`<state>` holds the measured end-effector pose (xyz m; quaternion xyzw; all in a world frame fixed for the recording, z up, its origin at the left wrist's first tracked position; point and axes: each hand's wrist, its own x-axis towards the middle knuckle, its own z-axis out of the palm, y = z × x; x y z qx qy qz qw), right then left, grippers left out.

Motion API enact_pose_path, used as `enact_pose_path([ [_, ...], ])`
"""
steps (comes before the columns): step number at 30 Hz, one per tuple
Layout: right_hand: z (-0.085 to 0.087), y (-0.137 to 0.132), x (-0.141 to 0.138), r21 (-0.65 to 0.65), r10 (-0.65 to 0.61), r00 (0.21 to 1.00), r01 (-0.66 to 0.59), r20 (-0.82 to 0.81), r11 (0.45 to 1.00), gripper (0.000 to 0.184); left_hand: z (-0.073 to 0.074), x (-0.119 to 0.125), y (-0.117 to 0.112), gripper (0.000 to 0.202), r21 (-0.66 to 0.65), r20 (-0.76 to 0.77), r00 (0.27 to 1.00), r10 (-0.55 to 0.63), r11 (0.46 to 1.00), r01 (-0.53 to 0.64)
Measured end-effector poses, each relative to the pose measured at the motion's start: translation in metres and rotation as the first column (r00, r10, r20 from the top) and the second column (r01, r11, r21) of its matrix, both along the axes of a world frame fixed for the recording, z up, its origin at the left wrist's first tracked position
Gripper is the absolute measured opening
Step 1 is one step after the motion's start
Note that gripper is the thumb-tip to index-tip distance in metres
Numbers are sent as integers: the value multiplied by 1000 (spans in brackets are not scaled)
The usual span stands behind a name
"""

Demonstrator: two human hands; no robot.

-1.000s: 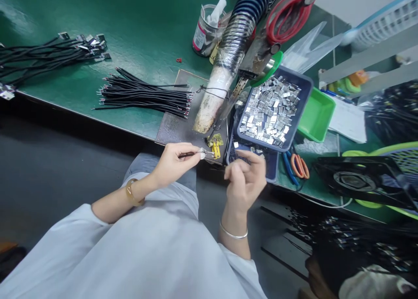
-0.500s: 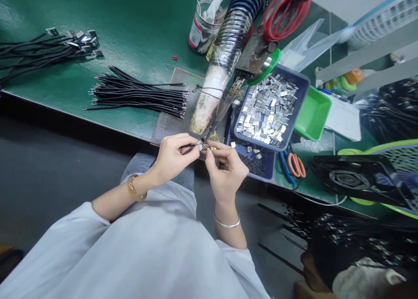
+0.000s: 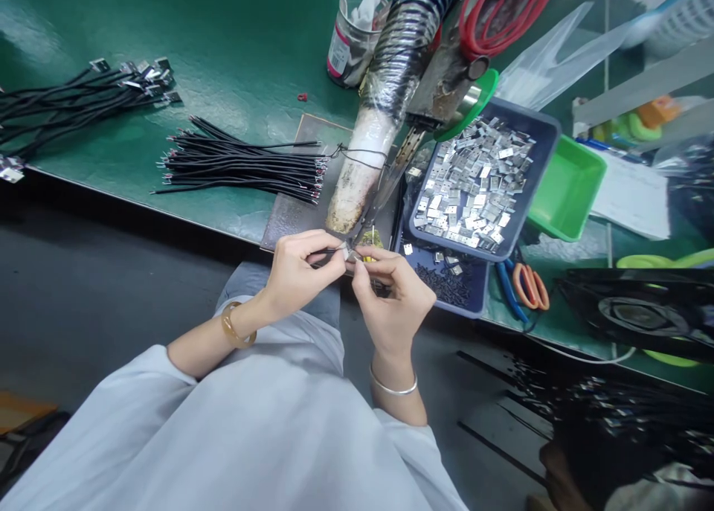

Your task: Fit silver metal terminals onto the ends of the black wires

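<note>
My left hand point(image 3: 306, 269) is closed in a pinch on a thin black cable point(image 3: 325, 251), just in front of the bench edge. A small silvery metal connector point(image 3: 349, 253) shows at the cable's end, between the fingertips of both hands. Thumb and forefinger of my right hand point(image 3: 395, 294) pinch at that connector from the other side; the fingers partly hide it. Directly beyond the fingertips, the slim tip of a clamped soldering iron point(image 3: 386, 187) points down towards them. Beside the tip lies a yellowish lump point(image 3: 370, 238).
Black cables point(image 3: 245, 161) lie bundled on the left; further left are cables with metal ends point(image 3: 148, 79). A hose point(image 3: 362, 150) slants down beside the iron. Right stand a tray of metal connectors point(image 3: 544, 150), a lower tray point(image 3: 474, 303), a green box point(image 3: 569, 191) and orange-handled pliers point(image 3: 531, 286).
The view has shifted slightly, so the trays and pliers appear further right. My hands stay together at the iron's tip, and more of the silvery connector shows between the fingertips.
</note>
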<state>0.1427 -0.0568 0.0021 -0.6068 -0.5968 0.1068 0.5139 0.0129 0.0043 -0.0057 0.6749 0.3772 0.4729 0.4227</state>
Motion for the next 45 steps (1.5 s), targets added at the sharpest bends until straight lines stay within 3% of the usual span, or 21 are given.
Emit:
enact_pose_path([
  [5, -1, -7, 0, -44, 5, 1000, -5, 7, 999, 11, -2, -3, -2, 16, -6, -48, 999, -16, 1000, 16],
  [7, -2, -10, 2, -69, -20, 999, 17, -33, 997, 9, 0, -6, -3, 17, 77, -122, 992, -27, 996, 37],
  [9, 0, -14, 5, -53, -69, 995, 65, -77, 996, 7, 3, -10, -7, 21, 234, -278, 959, -62, 964, 130],
  [11, 4, -18, 8, -22, -94, 991, 92, -94, 995, 7, 6, -11, -17, 23, 362, -513, 849, -127, 865, 348],
  [14, 15, -22, 10, -90, 25, 1000, -26, -16, 996, 8, 4, -7, -41, 21, 314, -799, 562, -212, 650, 691],
  [17, 25, -20, 8, -252, 281, 958, -258, 61, 933, 13, -5, 2, -70, 16, 274, -880, 422, -216, 496, 824],
  [20, 27, -17, 4, -343, 488, 871, -440, 62, 830, 17, -13, 8, -89, 15, 248, -922, 346, -174, 422, 872],
  [24, 25, -16, 2, -406, 577, 815, -514, 42, 756, 20, -13, 11, -97, 15, 250, -925, 340, -170, 402, 881],
  [27, 28, -19, 5, -371, 526, 850, -478, 34, 796, 22, -5, 9, -88, 18, 294, -910, 374, -181, 355, 888],
  [29, 32, -23, 10, -324, 439, 898, -410, 19, 853, 22, 3, 3, -77, 17, 404, -851, 476, -222, 304, 863],
  [30, 35, -25, 12, -306, 384, 923, -365, 3, 879, 22, 8, -2, -70, 16, 498, -772, 576, -267, 308, 810],
  [31, 37, -28, 14, -290, 332, 943, -322, -16, 901, 23, 12, -9, -62, 16, 591, -648, 691, -319, 361, 721],
  [32, 39, -30, 17, -276, 288, 957, -287, -35, 918, 23, 17, -15, -55, 18, 648, -486, 802, -348, 473, 597],
  [33, 41, -32, 18, -263, 261, 964, -265, -50, 928, 24, 20, -22, -48, 20, 650, -308, 897, -317, 618, 441],
  [35, 42, -33, 18, -239, 265, 963, -270, -55, 933, 24, 25, -33, -37, 16, 488, -75, 987, -143, 858, 162],
  [37, 39, -31, 15, -242, 328, 944, -322, -17, 915, 23, 25, -39, -31, 15, 240, 47, 997, -64, 969, 51],
  [39, 32, -27, 10, -252, 399, 916, -375, 49, 892, 23, 23, -39, -30, 16, 2, 159, 981, -110, 994, 112],
  [41, 25, -22, 6, -224, 442, 883, -405, 156, 887, 22, 19, -36, -31, 20, -185, 289, 948, -136, 963, 194],
  [43, 20, -20, 5, -127, 437, 852, -418, 289, 899, 15, 15, -34, -32, 24, -308, 399, 913, -84, 926, 220],
  [45, 18, -21, 12, 41, 342, 848, -390, 404, 920, 10, 13, -34, -31, 30, -389, 450, 892, -37, 891, 233],
])
